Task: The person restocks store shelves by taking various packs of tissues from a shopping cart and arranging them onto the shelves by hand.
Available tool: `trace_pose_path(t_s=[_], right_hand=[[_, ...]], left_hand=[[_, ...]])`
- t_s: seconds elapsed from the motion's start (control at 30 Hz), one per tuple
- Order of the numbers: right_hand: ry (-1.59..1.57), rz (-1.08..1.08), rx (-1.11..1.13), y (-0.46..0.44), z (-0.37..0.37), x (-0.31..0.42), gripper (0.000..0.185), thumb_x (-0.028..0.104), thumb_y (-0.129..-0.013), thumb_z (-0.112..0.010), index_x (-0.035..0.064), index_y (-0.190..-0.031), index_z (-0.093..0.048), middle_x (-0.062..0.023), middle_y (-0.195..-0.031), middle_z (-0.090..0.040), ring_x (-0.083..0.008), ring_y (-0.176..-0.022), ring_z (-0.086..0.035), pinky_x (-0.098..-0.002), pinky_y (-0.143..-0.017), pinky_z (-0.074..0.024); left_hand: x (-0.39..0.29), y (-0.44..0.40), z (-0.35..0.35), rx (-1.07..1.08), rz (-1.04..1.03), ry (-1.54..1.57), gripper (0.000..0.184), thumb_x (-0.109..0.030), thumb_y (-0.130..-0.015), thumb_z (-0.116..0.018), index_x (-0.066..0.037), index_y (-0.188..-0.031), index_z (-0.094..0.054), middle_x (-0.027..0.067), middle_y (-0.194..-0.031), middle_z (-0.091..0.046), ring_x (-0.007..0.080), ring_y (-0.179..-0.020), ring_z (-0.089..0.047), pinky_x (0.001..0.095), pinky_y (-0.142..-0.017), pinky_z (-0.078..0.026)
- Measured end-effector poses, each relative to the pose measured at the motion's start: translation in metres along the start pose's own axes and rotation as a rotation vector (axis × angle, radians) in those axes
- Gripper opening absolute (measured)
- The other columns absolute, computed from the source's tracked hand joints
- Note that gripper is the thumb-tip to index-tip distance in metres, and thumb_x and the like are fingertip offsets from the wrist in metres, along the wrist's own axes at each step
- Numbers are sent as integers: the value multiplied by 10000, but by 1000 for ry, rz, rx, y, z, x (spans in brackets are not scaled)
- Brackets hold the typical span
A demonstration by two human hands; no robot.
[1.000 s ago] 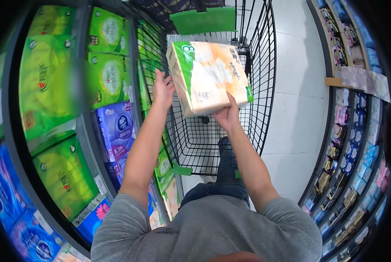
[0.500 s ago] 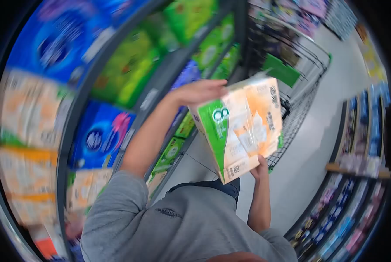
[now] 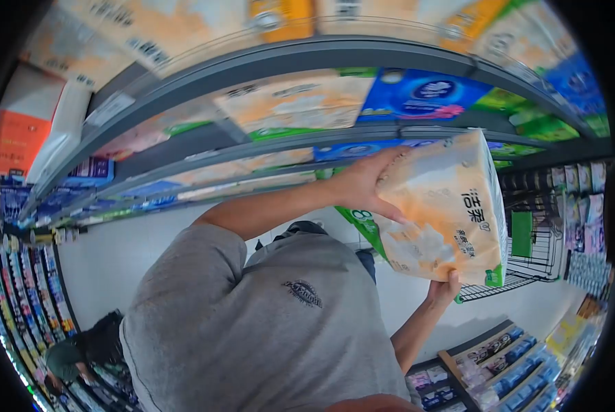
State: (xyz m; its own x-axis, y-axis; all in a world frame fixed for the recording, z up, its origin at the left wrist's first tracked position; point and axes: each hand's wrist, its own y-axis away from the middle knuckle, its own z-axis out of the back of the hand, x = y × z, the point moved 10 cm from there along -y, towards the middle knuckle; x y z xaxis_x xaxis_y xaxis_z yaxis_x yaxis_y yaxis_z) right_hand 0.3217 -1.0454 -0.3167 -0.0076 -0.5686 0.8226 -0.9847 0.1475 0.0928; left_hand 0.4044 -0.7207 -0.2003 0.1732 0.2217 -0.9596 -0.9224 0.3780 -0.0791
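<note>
A plastic-wrapped multipack of tissues (image 3: 434,206), cream and orange with dark print, is held tilted between both my hands in front of my body. Its green side panel shows a white "8". My left hand (image 3: 373,187) grips the left upper part, thumb pressed on the printed front and fingers over the upper edge. My right hand (image 3: 446,288) supports the lower edge, with its thumb showing on the front and the other fingers mostly hidden.
A grey shelf (image 3: 252,63) of similar tissue packs runs ahead, including a blue pack (image 3: 421,95). A wire shopping cart (image 3: 538,254) stands to the right. Lower display racks (image 3: 500,364) sit at bottom right. Another person (image 3: 81,353) is low at left beside goods racks.
My view has swung left, so the shelves now run across the top. The tissue pack has turned, showing its printed front more squarely. My left hand has shifted its thumb onto that front.
</note>
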Motion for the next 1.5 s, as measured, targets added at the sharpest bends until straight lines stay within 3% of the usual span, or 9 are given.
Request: trace_pose_path(t_s=[0.4,0.53,0.73,0.9,1.0,1.17,1.33,1.37,1.5], right_hand=[[775,-177,777,44,-312,-102,538,52,-654,-821,-31,-1130,-585,-109,-1128,-615,-174,-1024,-584,-313,-871,-495],[761,-8,903,74,-384,-117,516,43,-630,-831,-22,-1091,-610,-81,-1055,-650,-156,-946,-605,-272,-823,-492],[1220,271,966,100,-453,-141,551,219,-636,-807,53,-1129,-625,-204,-1082,-604,-345,-966,-617,-406,-839,-510],[1142,334,1032,124,-516,-177,1035,165,-638,-763,71,-1471,-157,-267,-1185,-539,-402,-1020,-591,-404,-862,-513],[984,476,1121,134,-541,-201,1025,143,-634,-757,50,-1466,-165,-277,-1258,-496,-407,-1017,-590,-415,-866,-507],[1003,355,1151,106,-555,-269,565,189,-686,-752,-26,-1139,-491,-288,-981,-625,-400,-988,-602,-422,-846,-497],[1065,288,1050,82,-561,-256,569,133,-707,-680,58,-1233,-476,-235,-1013,-648,-377,-970,-620,-418,-845,-498],[1150,274,1019,70,-558,-268,409,214,-715,-757,83,-1088,-653,-150,-1057,-668,-298,-995,-626,-358,-854,-492],[1197,327,979,58,-555,-260,366,190,-732,-736,61,-1065,-657,-140,-968,-690,-273,-898,-650,-344,-802,-502]], left_hand=[[77,258,162,-511,274,242,635,-85,-592,-868,-1,-1150,-579,97,-1095,-639,192,-1004,-603,317,-872,-500],[81,321,203,-688,387,129,591,-93,-609,-859,12,-1127,-594,97,-1081,-648,181,-984,-602,299,-860,-491],[49,390,263,-813,446,-180,541,-141,-649,-844,26,-1111,-619,110,-1104,-652,188,-955,-604,291,-845,-483],[51,452,311,-918,418,-520,494,-88,-701,-798,3,-1147,-606,107,-1126,-645,197,-990,-589,303,-858,-465],[74,489,336,-1024,317,-452,497,-80,-725,-780,-21,-1181,-591,109,-1165,-626,205,-1028,-571,325,-905,-438],[75,471,351,-1071,325,-577,483,-70,-705,-793,-9,-1144,-603,96,-1148,-630,209,-1019,-577,309,-889,-458],[79,435,371,-1062,287,-429,470,-58,-641,-837,48,-1044,-619,108,-1040,-658,194,-947,-598,285,-833,-491],[72,426,368,-1048,255,-434,464,-64,-642,-839,45,-1039,-625,117,-1036,-657,192,-930,-607,285,-819,-503],[96,413,371,-998,331,-342,469,-137,-662,-840,28,-1046,-627,122,-1071,-636,199,-942,-597,275,-843,-489]])
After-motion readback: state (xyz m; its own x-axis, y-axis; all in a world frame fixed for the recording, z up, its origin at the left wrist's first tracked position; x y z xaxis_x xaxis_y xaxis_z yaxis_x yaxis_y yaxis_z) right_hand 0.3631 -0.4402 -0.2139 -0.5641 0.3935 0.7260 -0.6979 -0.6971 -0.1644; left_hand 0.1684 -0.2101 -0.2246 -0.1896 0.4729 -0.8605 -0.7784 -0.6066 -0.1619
